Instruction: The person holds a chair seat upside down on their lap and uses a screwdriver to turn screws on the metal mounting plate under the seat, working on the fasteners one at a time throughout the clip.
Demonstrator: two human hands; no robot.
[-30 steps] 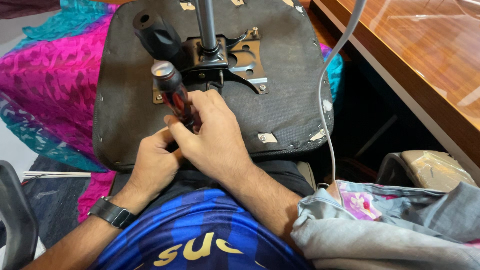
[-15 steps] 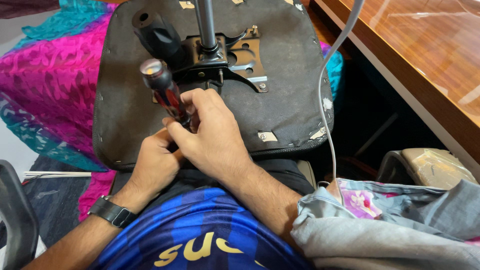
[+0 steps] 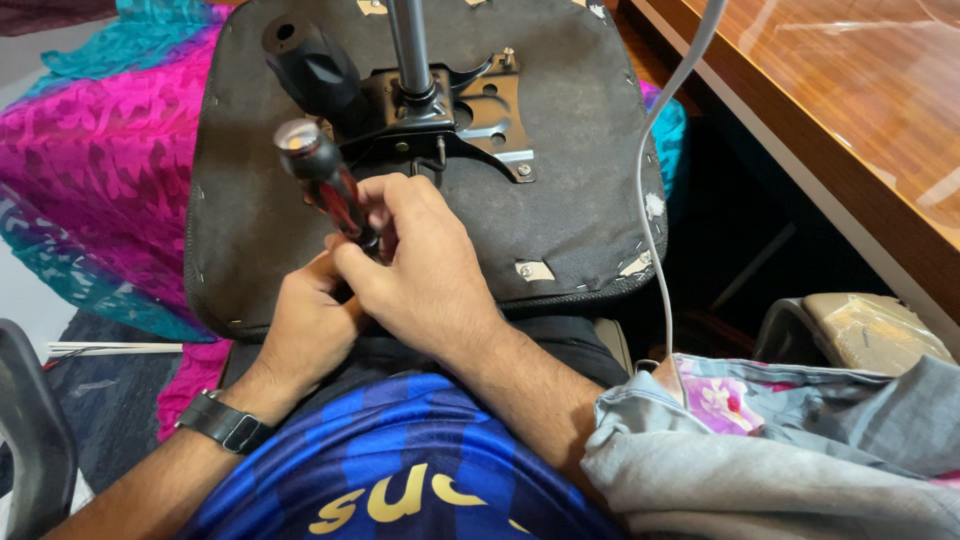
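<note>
An upturned office chair seat (image 3: 570, 200) lies in front of me, its black underside up, with a metal mechanism plate (image 3: 450, 120) and gas cylinder (image 3: 410, 45) bolted at its middle. My right hand (image 3: 420, 270) grips a red and black screwdriver (image 3: 325, 180) by its lower handle, the handle tilted up and to the left. My left hand (image 3: 305, 330), with a black watch (image 3: 225, 422) on the wrist, sits just below it against the seat's near edge, next to the tool's shaft. The screwdriver tip is hidden behind my hands.
A pink and teal cloth (image 3: 90, 180) lies under the seat at the left. A white cable (image 3: 650, 180) hangs along the seat's right side. A wooden table (image 3: 850, 120) runs along the right. Grey and floral fabric (image 3: 780, 440) is heaped at lower right.
The screwdriver handle has swung from near upright to leaning further left. Both hands stay in the same place on the seat.
</note>
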